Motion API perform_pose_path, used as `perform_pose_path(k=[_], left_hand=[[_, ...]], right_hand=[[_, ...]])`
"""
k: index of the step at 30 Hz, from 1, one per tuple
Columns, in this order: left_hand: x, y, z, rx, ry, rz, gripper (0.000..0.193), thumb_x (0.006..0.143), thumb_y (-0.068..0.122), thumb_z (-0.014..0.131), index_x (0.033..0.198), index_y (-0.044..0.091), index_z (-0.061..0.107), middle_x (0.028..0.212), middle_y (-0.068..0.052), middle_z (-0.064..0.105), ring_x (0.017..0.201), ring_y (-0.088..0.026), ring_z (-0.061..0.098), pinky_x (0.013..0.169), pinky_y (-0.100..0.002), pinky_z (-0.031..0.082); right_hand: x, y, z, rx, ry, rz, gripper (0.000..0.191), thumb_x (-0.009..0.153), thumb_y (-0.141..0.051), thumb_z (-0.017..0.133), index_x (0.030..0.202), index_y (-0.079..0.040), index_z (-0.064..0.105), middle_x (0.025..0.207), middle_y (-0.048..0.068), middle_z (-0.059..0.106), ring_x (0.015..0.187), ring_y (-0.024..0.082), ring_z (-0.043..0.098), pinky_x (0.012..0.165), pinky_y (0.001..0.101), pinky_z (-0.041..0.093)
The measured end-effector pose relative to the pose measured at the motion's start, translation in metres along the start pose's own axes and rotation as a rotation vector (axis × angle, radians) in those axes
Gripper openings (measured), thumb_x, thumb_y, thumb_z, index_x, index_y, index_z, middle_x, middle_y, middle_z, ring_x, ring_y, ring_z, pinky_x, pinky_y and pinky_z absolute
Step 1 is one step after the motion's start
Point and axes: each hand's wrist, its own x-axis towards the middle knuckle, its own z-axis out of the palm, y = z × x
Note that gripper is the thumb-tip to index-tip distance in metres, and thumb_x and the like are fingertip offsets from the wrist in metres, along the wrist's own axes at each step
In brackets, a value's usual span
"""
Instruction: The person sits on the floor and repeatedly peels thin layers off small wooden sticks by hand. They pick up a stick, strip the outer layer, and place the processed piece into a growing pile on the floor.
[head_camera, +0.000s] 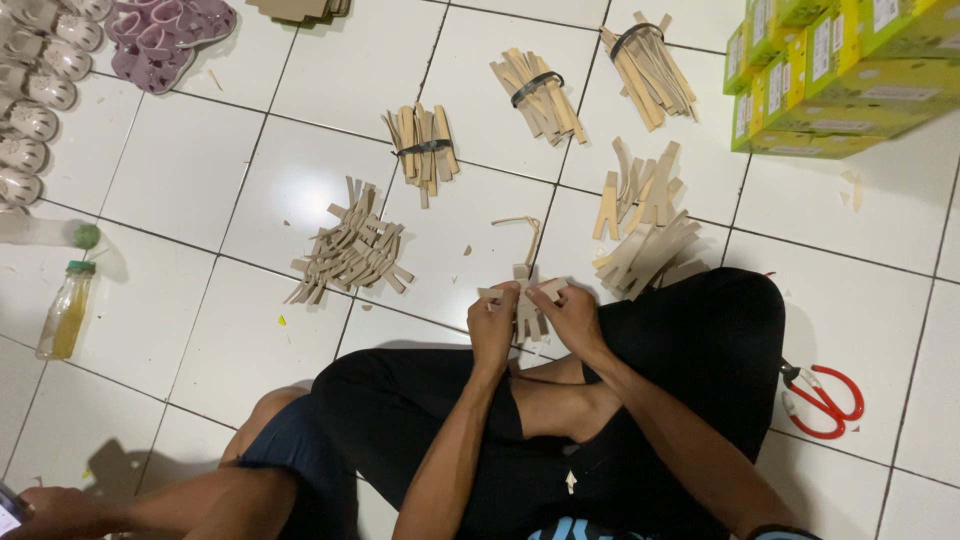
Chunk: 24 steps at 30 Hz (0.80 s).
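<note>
Fingers of your left hand (493, 322) and right hand (570, 315) pinch a small stack of flat tan cardboard strips (527, 308) above your crossed legs, on glossy white floor tiles (180, 170); banded strip bundles (424, 143) lie beyond, red-handled scissors (825, 398) right.

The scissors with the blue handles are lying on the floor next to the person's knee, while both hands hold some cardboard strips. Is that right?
Not quite. The scissors have red handles, not blue, as the head view shows. The rest is right: they lie on the white floor beside the person's knee, and the left hand and right hand both hold cardboard strips.
</note>
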Motion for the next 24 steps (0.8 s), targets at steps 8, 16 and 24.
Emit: perform_pose_path(k=[8,16,24], left_hand=[[-0.001,-0.012,0.005,0.315,-0.144,0.151,0.036,0.097,0.032,0.068,0.104,-0.001,0.079,0.067,-0.01,0.072,0.059,-0.014,0.068,0.056,-0.03,0.055],[-0.001,-0.01,0.003,0.179,-0.027,0.153,0.037,0.096,0.032,0.066,0.111,0.0,0.077,0.078,-0.011,0.077,0.066,-0.014,0.07,0.06,-0.03,0.059],[0.007,-0.006,-0.002,-0.324,-0.195,-0.229,0.037,0.093,0.028,0.073,0.111,-0.004,0.071,0.098,-0.01,0.074,0.086,-0.016,0.071,0.078,-0.032,0.062]], right_hand=[[0.005,0.002,-0.009,0.228,0.116,0.015,0.033,0.09,-0.028,0.076,0.103,0.002,0.078,0.088,0.009,0.077,0.078,0.013,0.069,0.069,0.0257,0.055],[0.006,-0.001,-0.006,0.177,0.006,0.01,0.035,0.092,-0.029,0.074,0.111,0.0,0.076,0.088,0.008,0.075,0.076,0.012,0.067,0.069,0.0262,0.056],[0.009,0.002,-0.011,0.572,-0.14,0.092,0.025,0.091,-0.017,0.073,0.11,-0.002,0.071,0.098,0.006,0.076,0.082,0.01,0.069,0.073,0.0238,0.057]])
